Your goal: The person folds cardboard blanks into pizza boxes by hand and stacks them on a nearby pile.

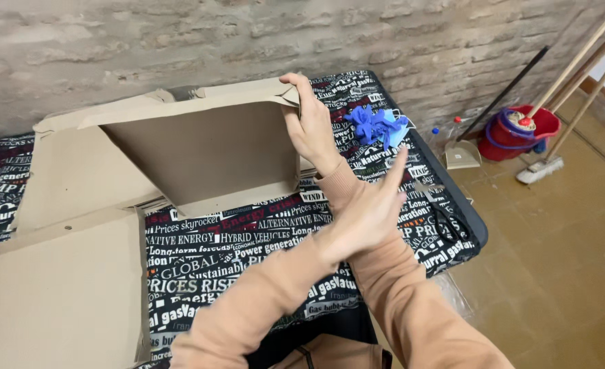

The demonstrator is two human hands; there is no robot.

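Note:
My arms are crossed over a table [468, 229] covered with a black cloth printed in white and red. My right hand [308, 123] grips the right edge of a brown cardboard box panel [214, 150], which is tilted up off a stack of flat cardboard [77, 171]. My left hand [371, 205] reaches across over my right forearm, flat and open with fingers spread, holding nothing. It hovers just right of the raised panel, above the cloth.
Another flat cardboard box [57, 294] lies at the near left. A crumpled blue bundle [377, 126] sits on the table's far right. On the floor to the right stand a red mop bucket [517, 130], a dustpan [463, 154], a broom head [538, 171] and long handles.

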